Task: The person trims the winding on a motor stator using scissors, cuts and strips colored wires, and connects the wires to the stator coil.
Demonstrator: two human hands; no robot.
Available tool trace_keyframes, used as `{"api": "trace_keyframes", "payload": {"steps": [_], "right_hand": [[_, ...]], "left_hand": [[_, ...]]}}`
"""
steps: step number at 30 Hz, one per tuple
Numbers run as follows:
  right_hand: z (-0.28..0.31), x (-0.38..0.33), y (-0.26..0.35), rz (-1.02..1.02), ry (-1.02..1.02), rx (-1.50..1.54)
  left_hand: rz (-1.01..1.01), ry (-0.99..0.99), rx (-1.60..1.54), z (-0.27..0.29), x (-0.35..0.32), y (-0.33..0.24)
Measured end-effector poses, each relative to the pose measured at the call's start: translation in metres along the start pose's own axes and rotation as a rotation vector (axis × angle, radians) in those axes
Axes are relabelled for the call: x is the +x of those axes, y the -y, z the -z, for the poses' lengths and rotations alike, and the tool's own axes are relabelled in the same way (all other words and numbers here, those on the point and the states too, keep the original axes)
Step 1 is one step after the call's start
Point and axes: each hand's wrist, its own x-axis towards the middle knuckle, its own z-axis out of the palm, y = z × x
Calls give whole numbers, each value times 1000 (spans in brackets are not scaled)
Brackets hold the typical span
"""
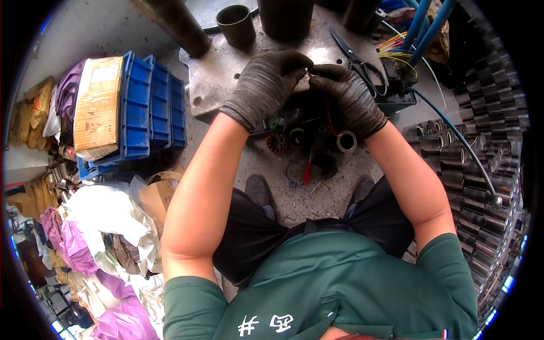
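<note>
Nearly touching hands: left hand (pixel 264 84), right hand (pixel 351 97); fingers curled, cannot tell on what.
Scissors (pixel 355 61): on surface (pixel 213 85) beside right hand, likely for reach.

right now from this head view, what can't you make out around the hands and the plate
All in the head view:
- Bright speck between the left hand and right hand: too small, partly hidden by them.
- Tall dark cylinder: top cut off by the picture's upper edge.
- Dark clutter below the metal plate: shadow hides its details.
</note>
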Motion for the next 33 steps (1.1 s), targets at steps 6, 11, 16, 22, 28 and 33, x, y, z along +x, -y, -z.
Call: {"api": "trace_keyframes", "payload": {"steps": [6, 11, 16, 22, 28, 33], "right_hand": [[-2, -3, 5, 10, 4, -89], [-3, -2, 7, 4, 10, -82], [-2, 3, 4, 14, 31, -60], [0, 7, 2, 7, 46, -64], [4, 10, 0, 6, 72, -49], [2, 10, 2, -38, 58, -24]], "left_hand": [[59, -19, -7, -4, 2, -4], [26, -60, 1, -8, 5, 2], [43, -61, -8, -8, 5, 5], [60, -28, 4, -6, 5, 5], [-57, -67, 98, -5, 4, 6], [-17, -37, 54, -3, 2, 3]]}}
